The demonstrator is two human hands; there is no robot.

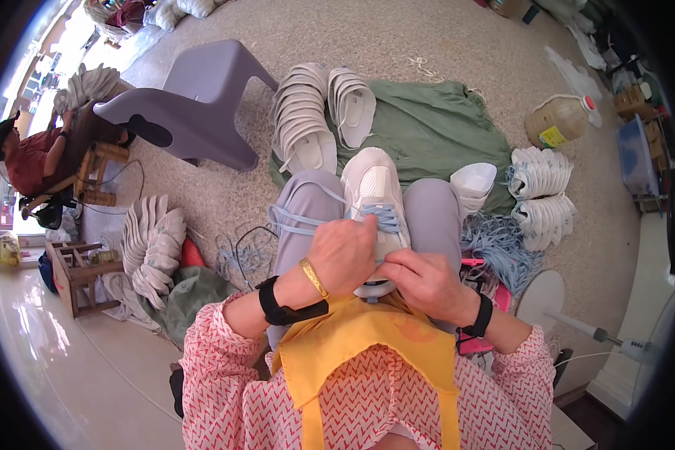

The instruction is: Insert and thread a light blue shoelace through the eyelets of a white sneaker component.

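A white sneaker [373,176] is propped between my knees, its toe pointing away from me. Pale blue shoelace [383,219] is threaded across its upper eyelets, and a loose length of it loops over my left thigh. My left hand [343,253] is closed over the sneaker's left side, with the index finger by the lacing; its other fingertips are partly hidden. On the right side of the opening, my right hand [426,283] pinches near the eyelets, apparently on the shoelace. A yellow apron [367,341] lies across my lap under the sneaker's heel.
Stacked white shoe uppers [304,112] rest on a green cloth [427,120] ahead. Blue laces [502,251] lie in a heap at right, near more stacked uppers [541,176] and a fan [544,296]. At left are a grey plastic chair [202,75], a wooden stool [79,274] and a seated person [41,154].
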